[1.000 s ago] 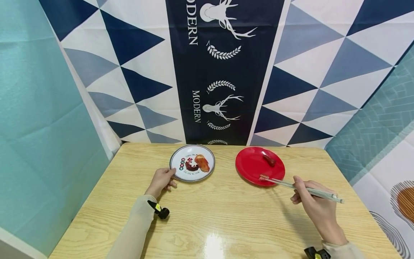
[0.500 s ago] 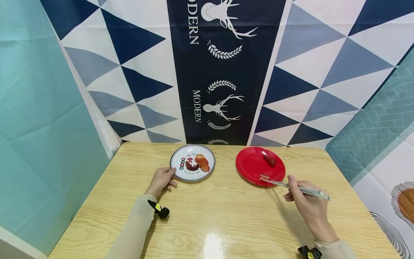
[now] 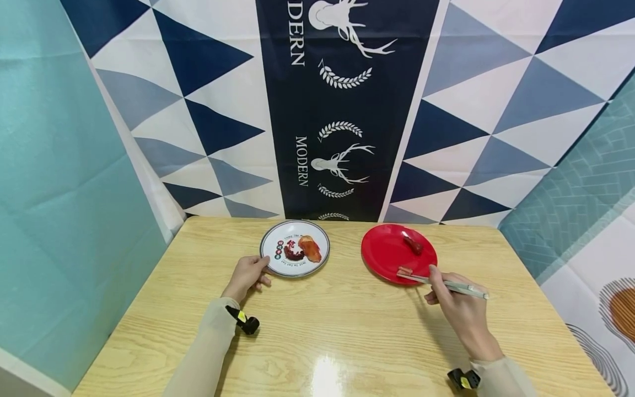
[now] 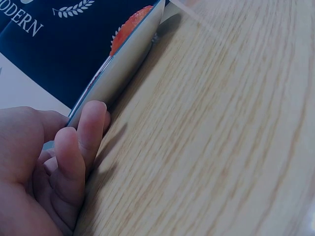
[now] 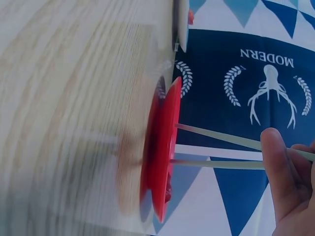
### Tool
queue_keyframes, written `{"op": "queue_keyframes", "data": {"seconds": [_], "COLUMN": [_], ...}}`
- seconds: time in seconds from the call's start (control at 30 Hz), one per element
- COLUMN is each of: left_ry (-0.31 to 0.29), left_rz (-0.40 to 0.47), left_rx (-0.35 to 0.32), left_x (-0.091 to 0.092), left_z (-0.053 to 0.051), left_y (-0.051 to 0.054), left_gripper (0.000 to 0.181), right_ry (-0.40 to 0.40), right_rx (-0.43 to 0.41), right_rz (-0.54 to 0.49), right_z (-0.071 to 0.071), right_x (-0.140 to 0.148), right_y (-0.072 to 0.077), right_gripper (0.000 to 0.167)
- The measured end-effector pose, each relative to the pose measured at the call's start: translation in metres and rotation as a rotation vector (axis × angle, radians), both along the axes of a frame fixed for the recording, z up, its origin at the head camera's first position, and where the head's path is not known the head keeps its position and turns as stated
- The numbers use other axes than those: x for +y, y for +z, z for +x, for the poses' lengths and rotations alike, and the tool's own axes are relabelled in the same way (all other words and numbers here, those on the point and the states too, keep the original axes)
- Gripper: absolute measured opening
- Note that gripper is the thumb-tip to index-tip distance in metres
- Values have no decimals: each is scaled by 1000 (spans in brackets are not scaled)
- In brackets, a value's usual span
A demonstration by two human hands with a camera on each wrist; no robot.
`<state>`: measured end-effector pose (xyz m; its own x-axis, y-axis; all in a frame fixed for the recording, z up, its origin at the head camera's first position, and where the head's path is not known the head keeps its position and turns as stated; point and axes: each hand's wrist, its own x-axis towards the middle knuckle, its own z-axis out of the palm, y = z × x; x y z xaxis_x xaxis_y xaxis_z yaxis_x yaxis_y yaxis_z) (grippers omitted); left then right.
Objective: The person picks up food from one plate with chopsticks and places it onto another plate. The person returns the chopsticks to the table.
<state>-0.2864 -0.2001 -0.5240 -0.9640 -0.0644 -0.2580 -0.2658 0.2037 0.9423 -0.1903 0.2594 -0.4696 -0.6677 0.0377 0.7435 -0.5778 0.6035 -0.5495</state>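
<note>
My left hand (image 3: 246, 277) pinches the near left rim of a white plate (image 3: 270, 248), thumb on top and fingers underneath. On that plate lie an orange-brown food piece (image 3: 310, 249) and a dark red curled piece (image 3: 292, 254). My right hand (image 3: 461, 309) grips a pair of pale chopsticks (image 3: 458, 286). Their tips reach the near side of a red plate (image 3: 384, 253), beside a small pinkish-brown piece (image 3: 405, 271). In the right wrist view the chopsticks (image 5: 221, 137) stand apart. A dark red piece (image 3: 413, 245) lies farther back on the red plate.
Both plates stand near the back edge of a light wooden table (image 3: 317, 325), with a gap between them. A patterned cloth (image 3: 337, 110) hangs right behind the table. A pale teal panel (image 3: 74, 220) borders the left side.
My right hand has moved left and slightly up in view, closer to the red plate, while the chopstick tips stay near the small piece. My left hand and the white plate look unmoved.
</note>
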Motion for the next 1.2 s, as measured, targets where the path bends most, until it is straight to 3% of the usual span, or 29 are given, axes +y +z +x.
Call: {"op": "queue_keyframes", "data": {"seconds": [0.8,0.97,1.2], "left_ry": [5,5,1], "left_rz": [-7,-11,-1], "left_rx": [0,8,4], "left_x": [0,0,-1], "left_z": [1,1,0], "left_y": [3,5,2], "left_gripper": [34,34,34], "right_ry": [-28,-12,20], "right_rx": [31,33,135], "right_rz": [90,77,228], "right_z": [-28,-32,-37], "right_x": [-7,-8,-6], "right_y": [1,-1,-3], "right_gripper": [45,41,32]}}
